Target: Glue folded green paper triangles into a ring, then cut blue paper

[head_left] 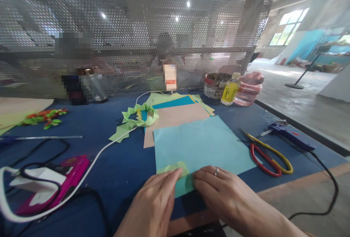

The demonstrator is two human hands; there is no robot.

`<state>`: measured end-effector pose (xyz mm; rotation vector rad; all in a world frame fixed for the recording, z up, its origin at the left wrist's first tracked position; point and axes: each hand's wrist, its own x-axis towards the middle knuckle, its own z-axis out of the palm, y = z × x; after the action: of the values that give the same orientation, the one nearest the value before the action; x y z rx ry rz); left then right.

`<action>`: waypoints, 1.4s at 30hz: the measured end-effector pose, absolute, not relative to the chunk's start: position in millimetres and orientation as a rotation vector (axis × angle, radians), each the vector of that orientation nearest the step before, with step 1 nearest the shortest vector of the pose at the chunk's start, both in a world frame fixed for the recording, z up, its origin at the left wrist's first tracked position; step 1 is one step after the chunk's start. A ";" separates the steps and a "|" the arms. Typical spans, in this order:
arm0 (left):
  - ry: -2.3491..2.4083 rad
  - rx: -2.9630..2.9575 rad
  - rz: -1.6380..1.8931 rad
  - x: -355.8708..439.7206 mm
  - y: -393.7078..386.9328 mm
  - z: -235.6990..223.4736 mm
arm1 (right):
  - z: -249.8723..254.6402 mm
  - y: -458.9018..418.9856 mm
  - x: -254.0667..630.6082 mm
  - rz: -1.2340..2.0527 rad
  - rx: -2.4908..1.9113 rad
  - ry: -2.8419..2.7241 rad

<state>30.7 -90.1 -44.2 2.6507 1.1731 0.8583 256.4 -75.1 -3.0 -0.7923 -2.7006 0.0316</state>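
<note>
A small piece of light green paper (176, 167) lies near the front edge of a light blue sheet (201, 144). My left hand (158, 197) is closed, its fingers together on the green paper and covering its front part. Just to the right, my right hand (218, 187), with a ring on one finger, rests on the blue sheet with fingers curled and pressed together. What its fingertips hold, if anything, is hidden. Under the blue sheet are a pinkish-beige sheet (175, 117) and other coloured sheets. A ring of folded green paper (150, 120) sits behind, to the left.
Red-and-yellow-handled scissors (269, 158) and a blue glue gun (292, 136) lie right. Bottles (231, 89) and a round basket (214, 87) stand behind. A white cable (101, 153) curves past a magenta box (65, 178) at left. A perforated metal panel (123, 40) closes the back.
</note>
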 end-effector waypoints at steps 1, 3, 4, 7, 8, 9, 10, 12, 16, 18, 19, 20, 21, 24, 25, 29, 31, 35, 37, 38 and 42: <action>1.183 2.640 0.853 30.7 -90.3 -42.9 | -5.3 -76.1 255.2 0.036 -0.801 -2.702; 1.192 2.634 0.860 31.5 -90.9 -40.2 | -9.8 -77.7 252.5 0.047 -0.827 -2.702; 1.190 2.637 0.866 32.2 -91.3 -38.9 | -11.7 -78.1 251.2 0.050 -0.839 -2.698; 1.180 2.646 0.869 33.5 -91.7 -35.2 | -14.1 -78.0 247.3 0.020 -0.857 -2.691; 1.178 2.640 0.869 33.3 -91.4 -33.8 | -13.7 -77.6 246.1 0.006 -0.853 -2.687; 1.177 2.627 0.865 32.8 -90.9 -32.2 | -12.8 -76.9 245.0 -0.005 -0.850 -2.685; 1.177 2.607 0.856 31.9 -90.1 -30.4 | -11.7 -76.2 243.9 -0.010 -0.847 -2.684; 1.174 2.549 0.818 29.4 -88.0 -25.8 | -9.7 -74.4 241.9 -0.007 -0.839 -2.687; 1.188 2.395 0.722 24.4 -84.3 -14.3 | -9.7 -71.0 238.9 -0.024 -0.834 -2.718; 1.187 2.340 0.711 22.9 -83.4 -9.0 | -11.0 -69.9 237.6 -0.056 -0.819 -2.728; 1.186 2.325 0.717 22.4 -83.2 -7.0 | -11.6 -69.5 237.0 -0.072 -0.818 -2.732; 1.187 2.314 0.723 22.0 -83.1 -5.5 | -11.9 -69.2 236.4 -0.084 -0.817 -2.733; 1.186 2.310 0.726 21.6 -83.2 -4.6 | -12.0 -69.0 235.9 -0.091 -0.817 -2.734; 1.186 2.304 0.729 21.0 -83.2 -4.6 | -10.5 -68.5 234.7 -0.107 -0.790 -2.740; 1.186 2.308 0.736 20.9 -83.1 -5.4 | -9.5 -68.4 234.4 -0.114 -0.771 -2.743; 1.181 2.342 0.769 20.9 -82.2 -8.7 | -4.5 -68.6 233.7 -0.148 -0.715 -2.759; 1.176 2.339 0.771 20.9 -81.9 -9.4 | -2.7 -69.0 233.8 -0.187 -0.686 -2.770; 1.171 2.322 0.754 20.5 -82.5 -8.9 | -2.0 -68.9 235.4 -0.186 -0.657 -2.800; 1.186 2.316 0.738 20.3 -83.0 -8.6 | -2.7 -68.5 236.7 -0.138 -0.658 -2.810; 1.189 2.314 0.731 20.4 -83.2 -8.7 | -3.1 -68.3 237.4 -0.123 -0.659 -2.813; 1.189 2.299 0.724 20.6 -83.4 -10.0 | -3.1 -67.8 239.3 -0.096 -0.653 -2.823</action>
<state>20.6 -83.4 -10.0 2.2985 1.1890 0.7239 239.3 -67.8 -3.1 -0.6532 -2.8231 -0.0959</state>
